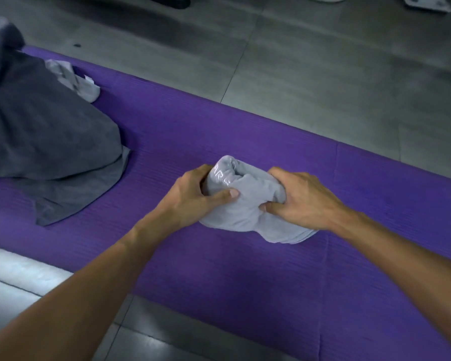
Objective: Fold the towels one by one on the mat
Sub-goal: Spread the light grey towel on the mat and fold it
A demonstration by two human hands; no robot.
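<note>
Light-grey soft cloth towel, bunched into a rounded bundle, lies near the middle of the purple ribbed foam mat, with raised lettering showing on its upper left fold. It looks light and limp, so it should crease wherever it is pinched and slump if let go; the hemmed edges or corners would give the surest hold, though none is plainly visible in the bundle. The left hand grips its left side, thumb on top and fingers curled round behind, and the right hand grips its right side, fingers tucked into the cloth. How many layers the bundle holds cannot be told, and both sets of fingertips are buried. To the left on the mat sits a dark-grey heap of cloth, cut off by the frame edge, with a small pale crumpled cloth behind it, too blurred to read.
</note>
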